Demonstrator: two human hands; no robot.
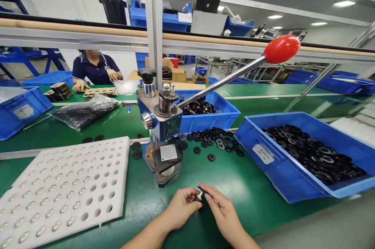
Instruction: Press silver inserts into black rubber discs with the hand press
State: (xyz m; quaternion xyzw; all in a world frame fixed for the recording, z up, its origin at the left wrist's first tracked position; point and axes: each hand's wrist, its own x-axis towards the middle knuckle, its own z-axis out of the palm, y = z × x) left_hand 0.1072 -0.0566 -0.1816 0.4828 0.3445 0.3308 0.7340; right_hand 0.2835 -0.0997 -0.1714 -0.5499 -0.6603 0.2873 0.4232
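Note:
My left hand and my right hand meet low in the middle of the view, just above the green bench top. Both pinch a small black and white part between their fingertips. Directly behind them stands a blue hand press with a long metal lever ending in a red knob. Loose black rings lie scattered beside the press.
A white foam tray with holes holding small metal pieces lies at the left. A blue bin of black rings stands at the right, another behind the press. Across the bench a seated person handles stacked parts beside a plastic bag.

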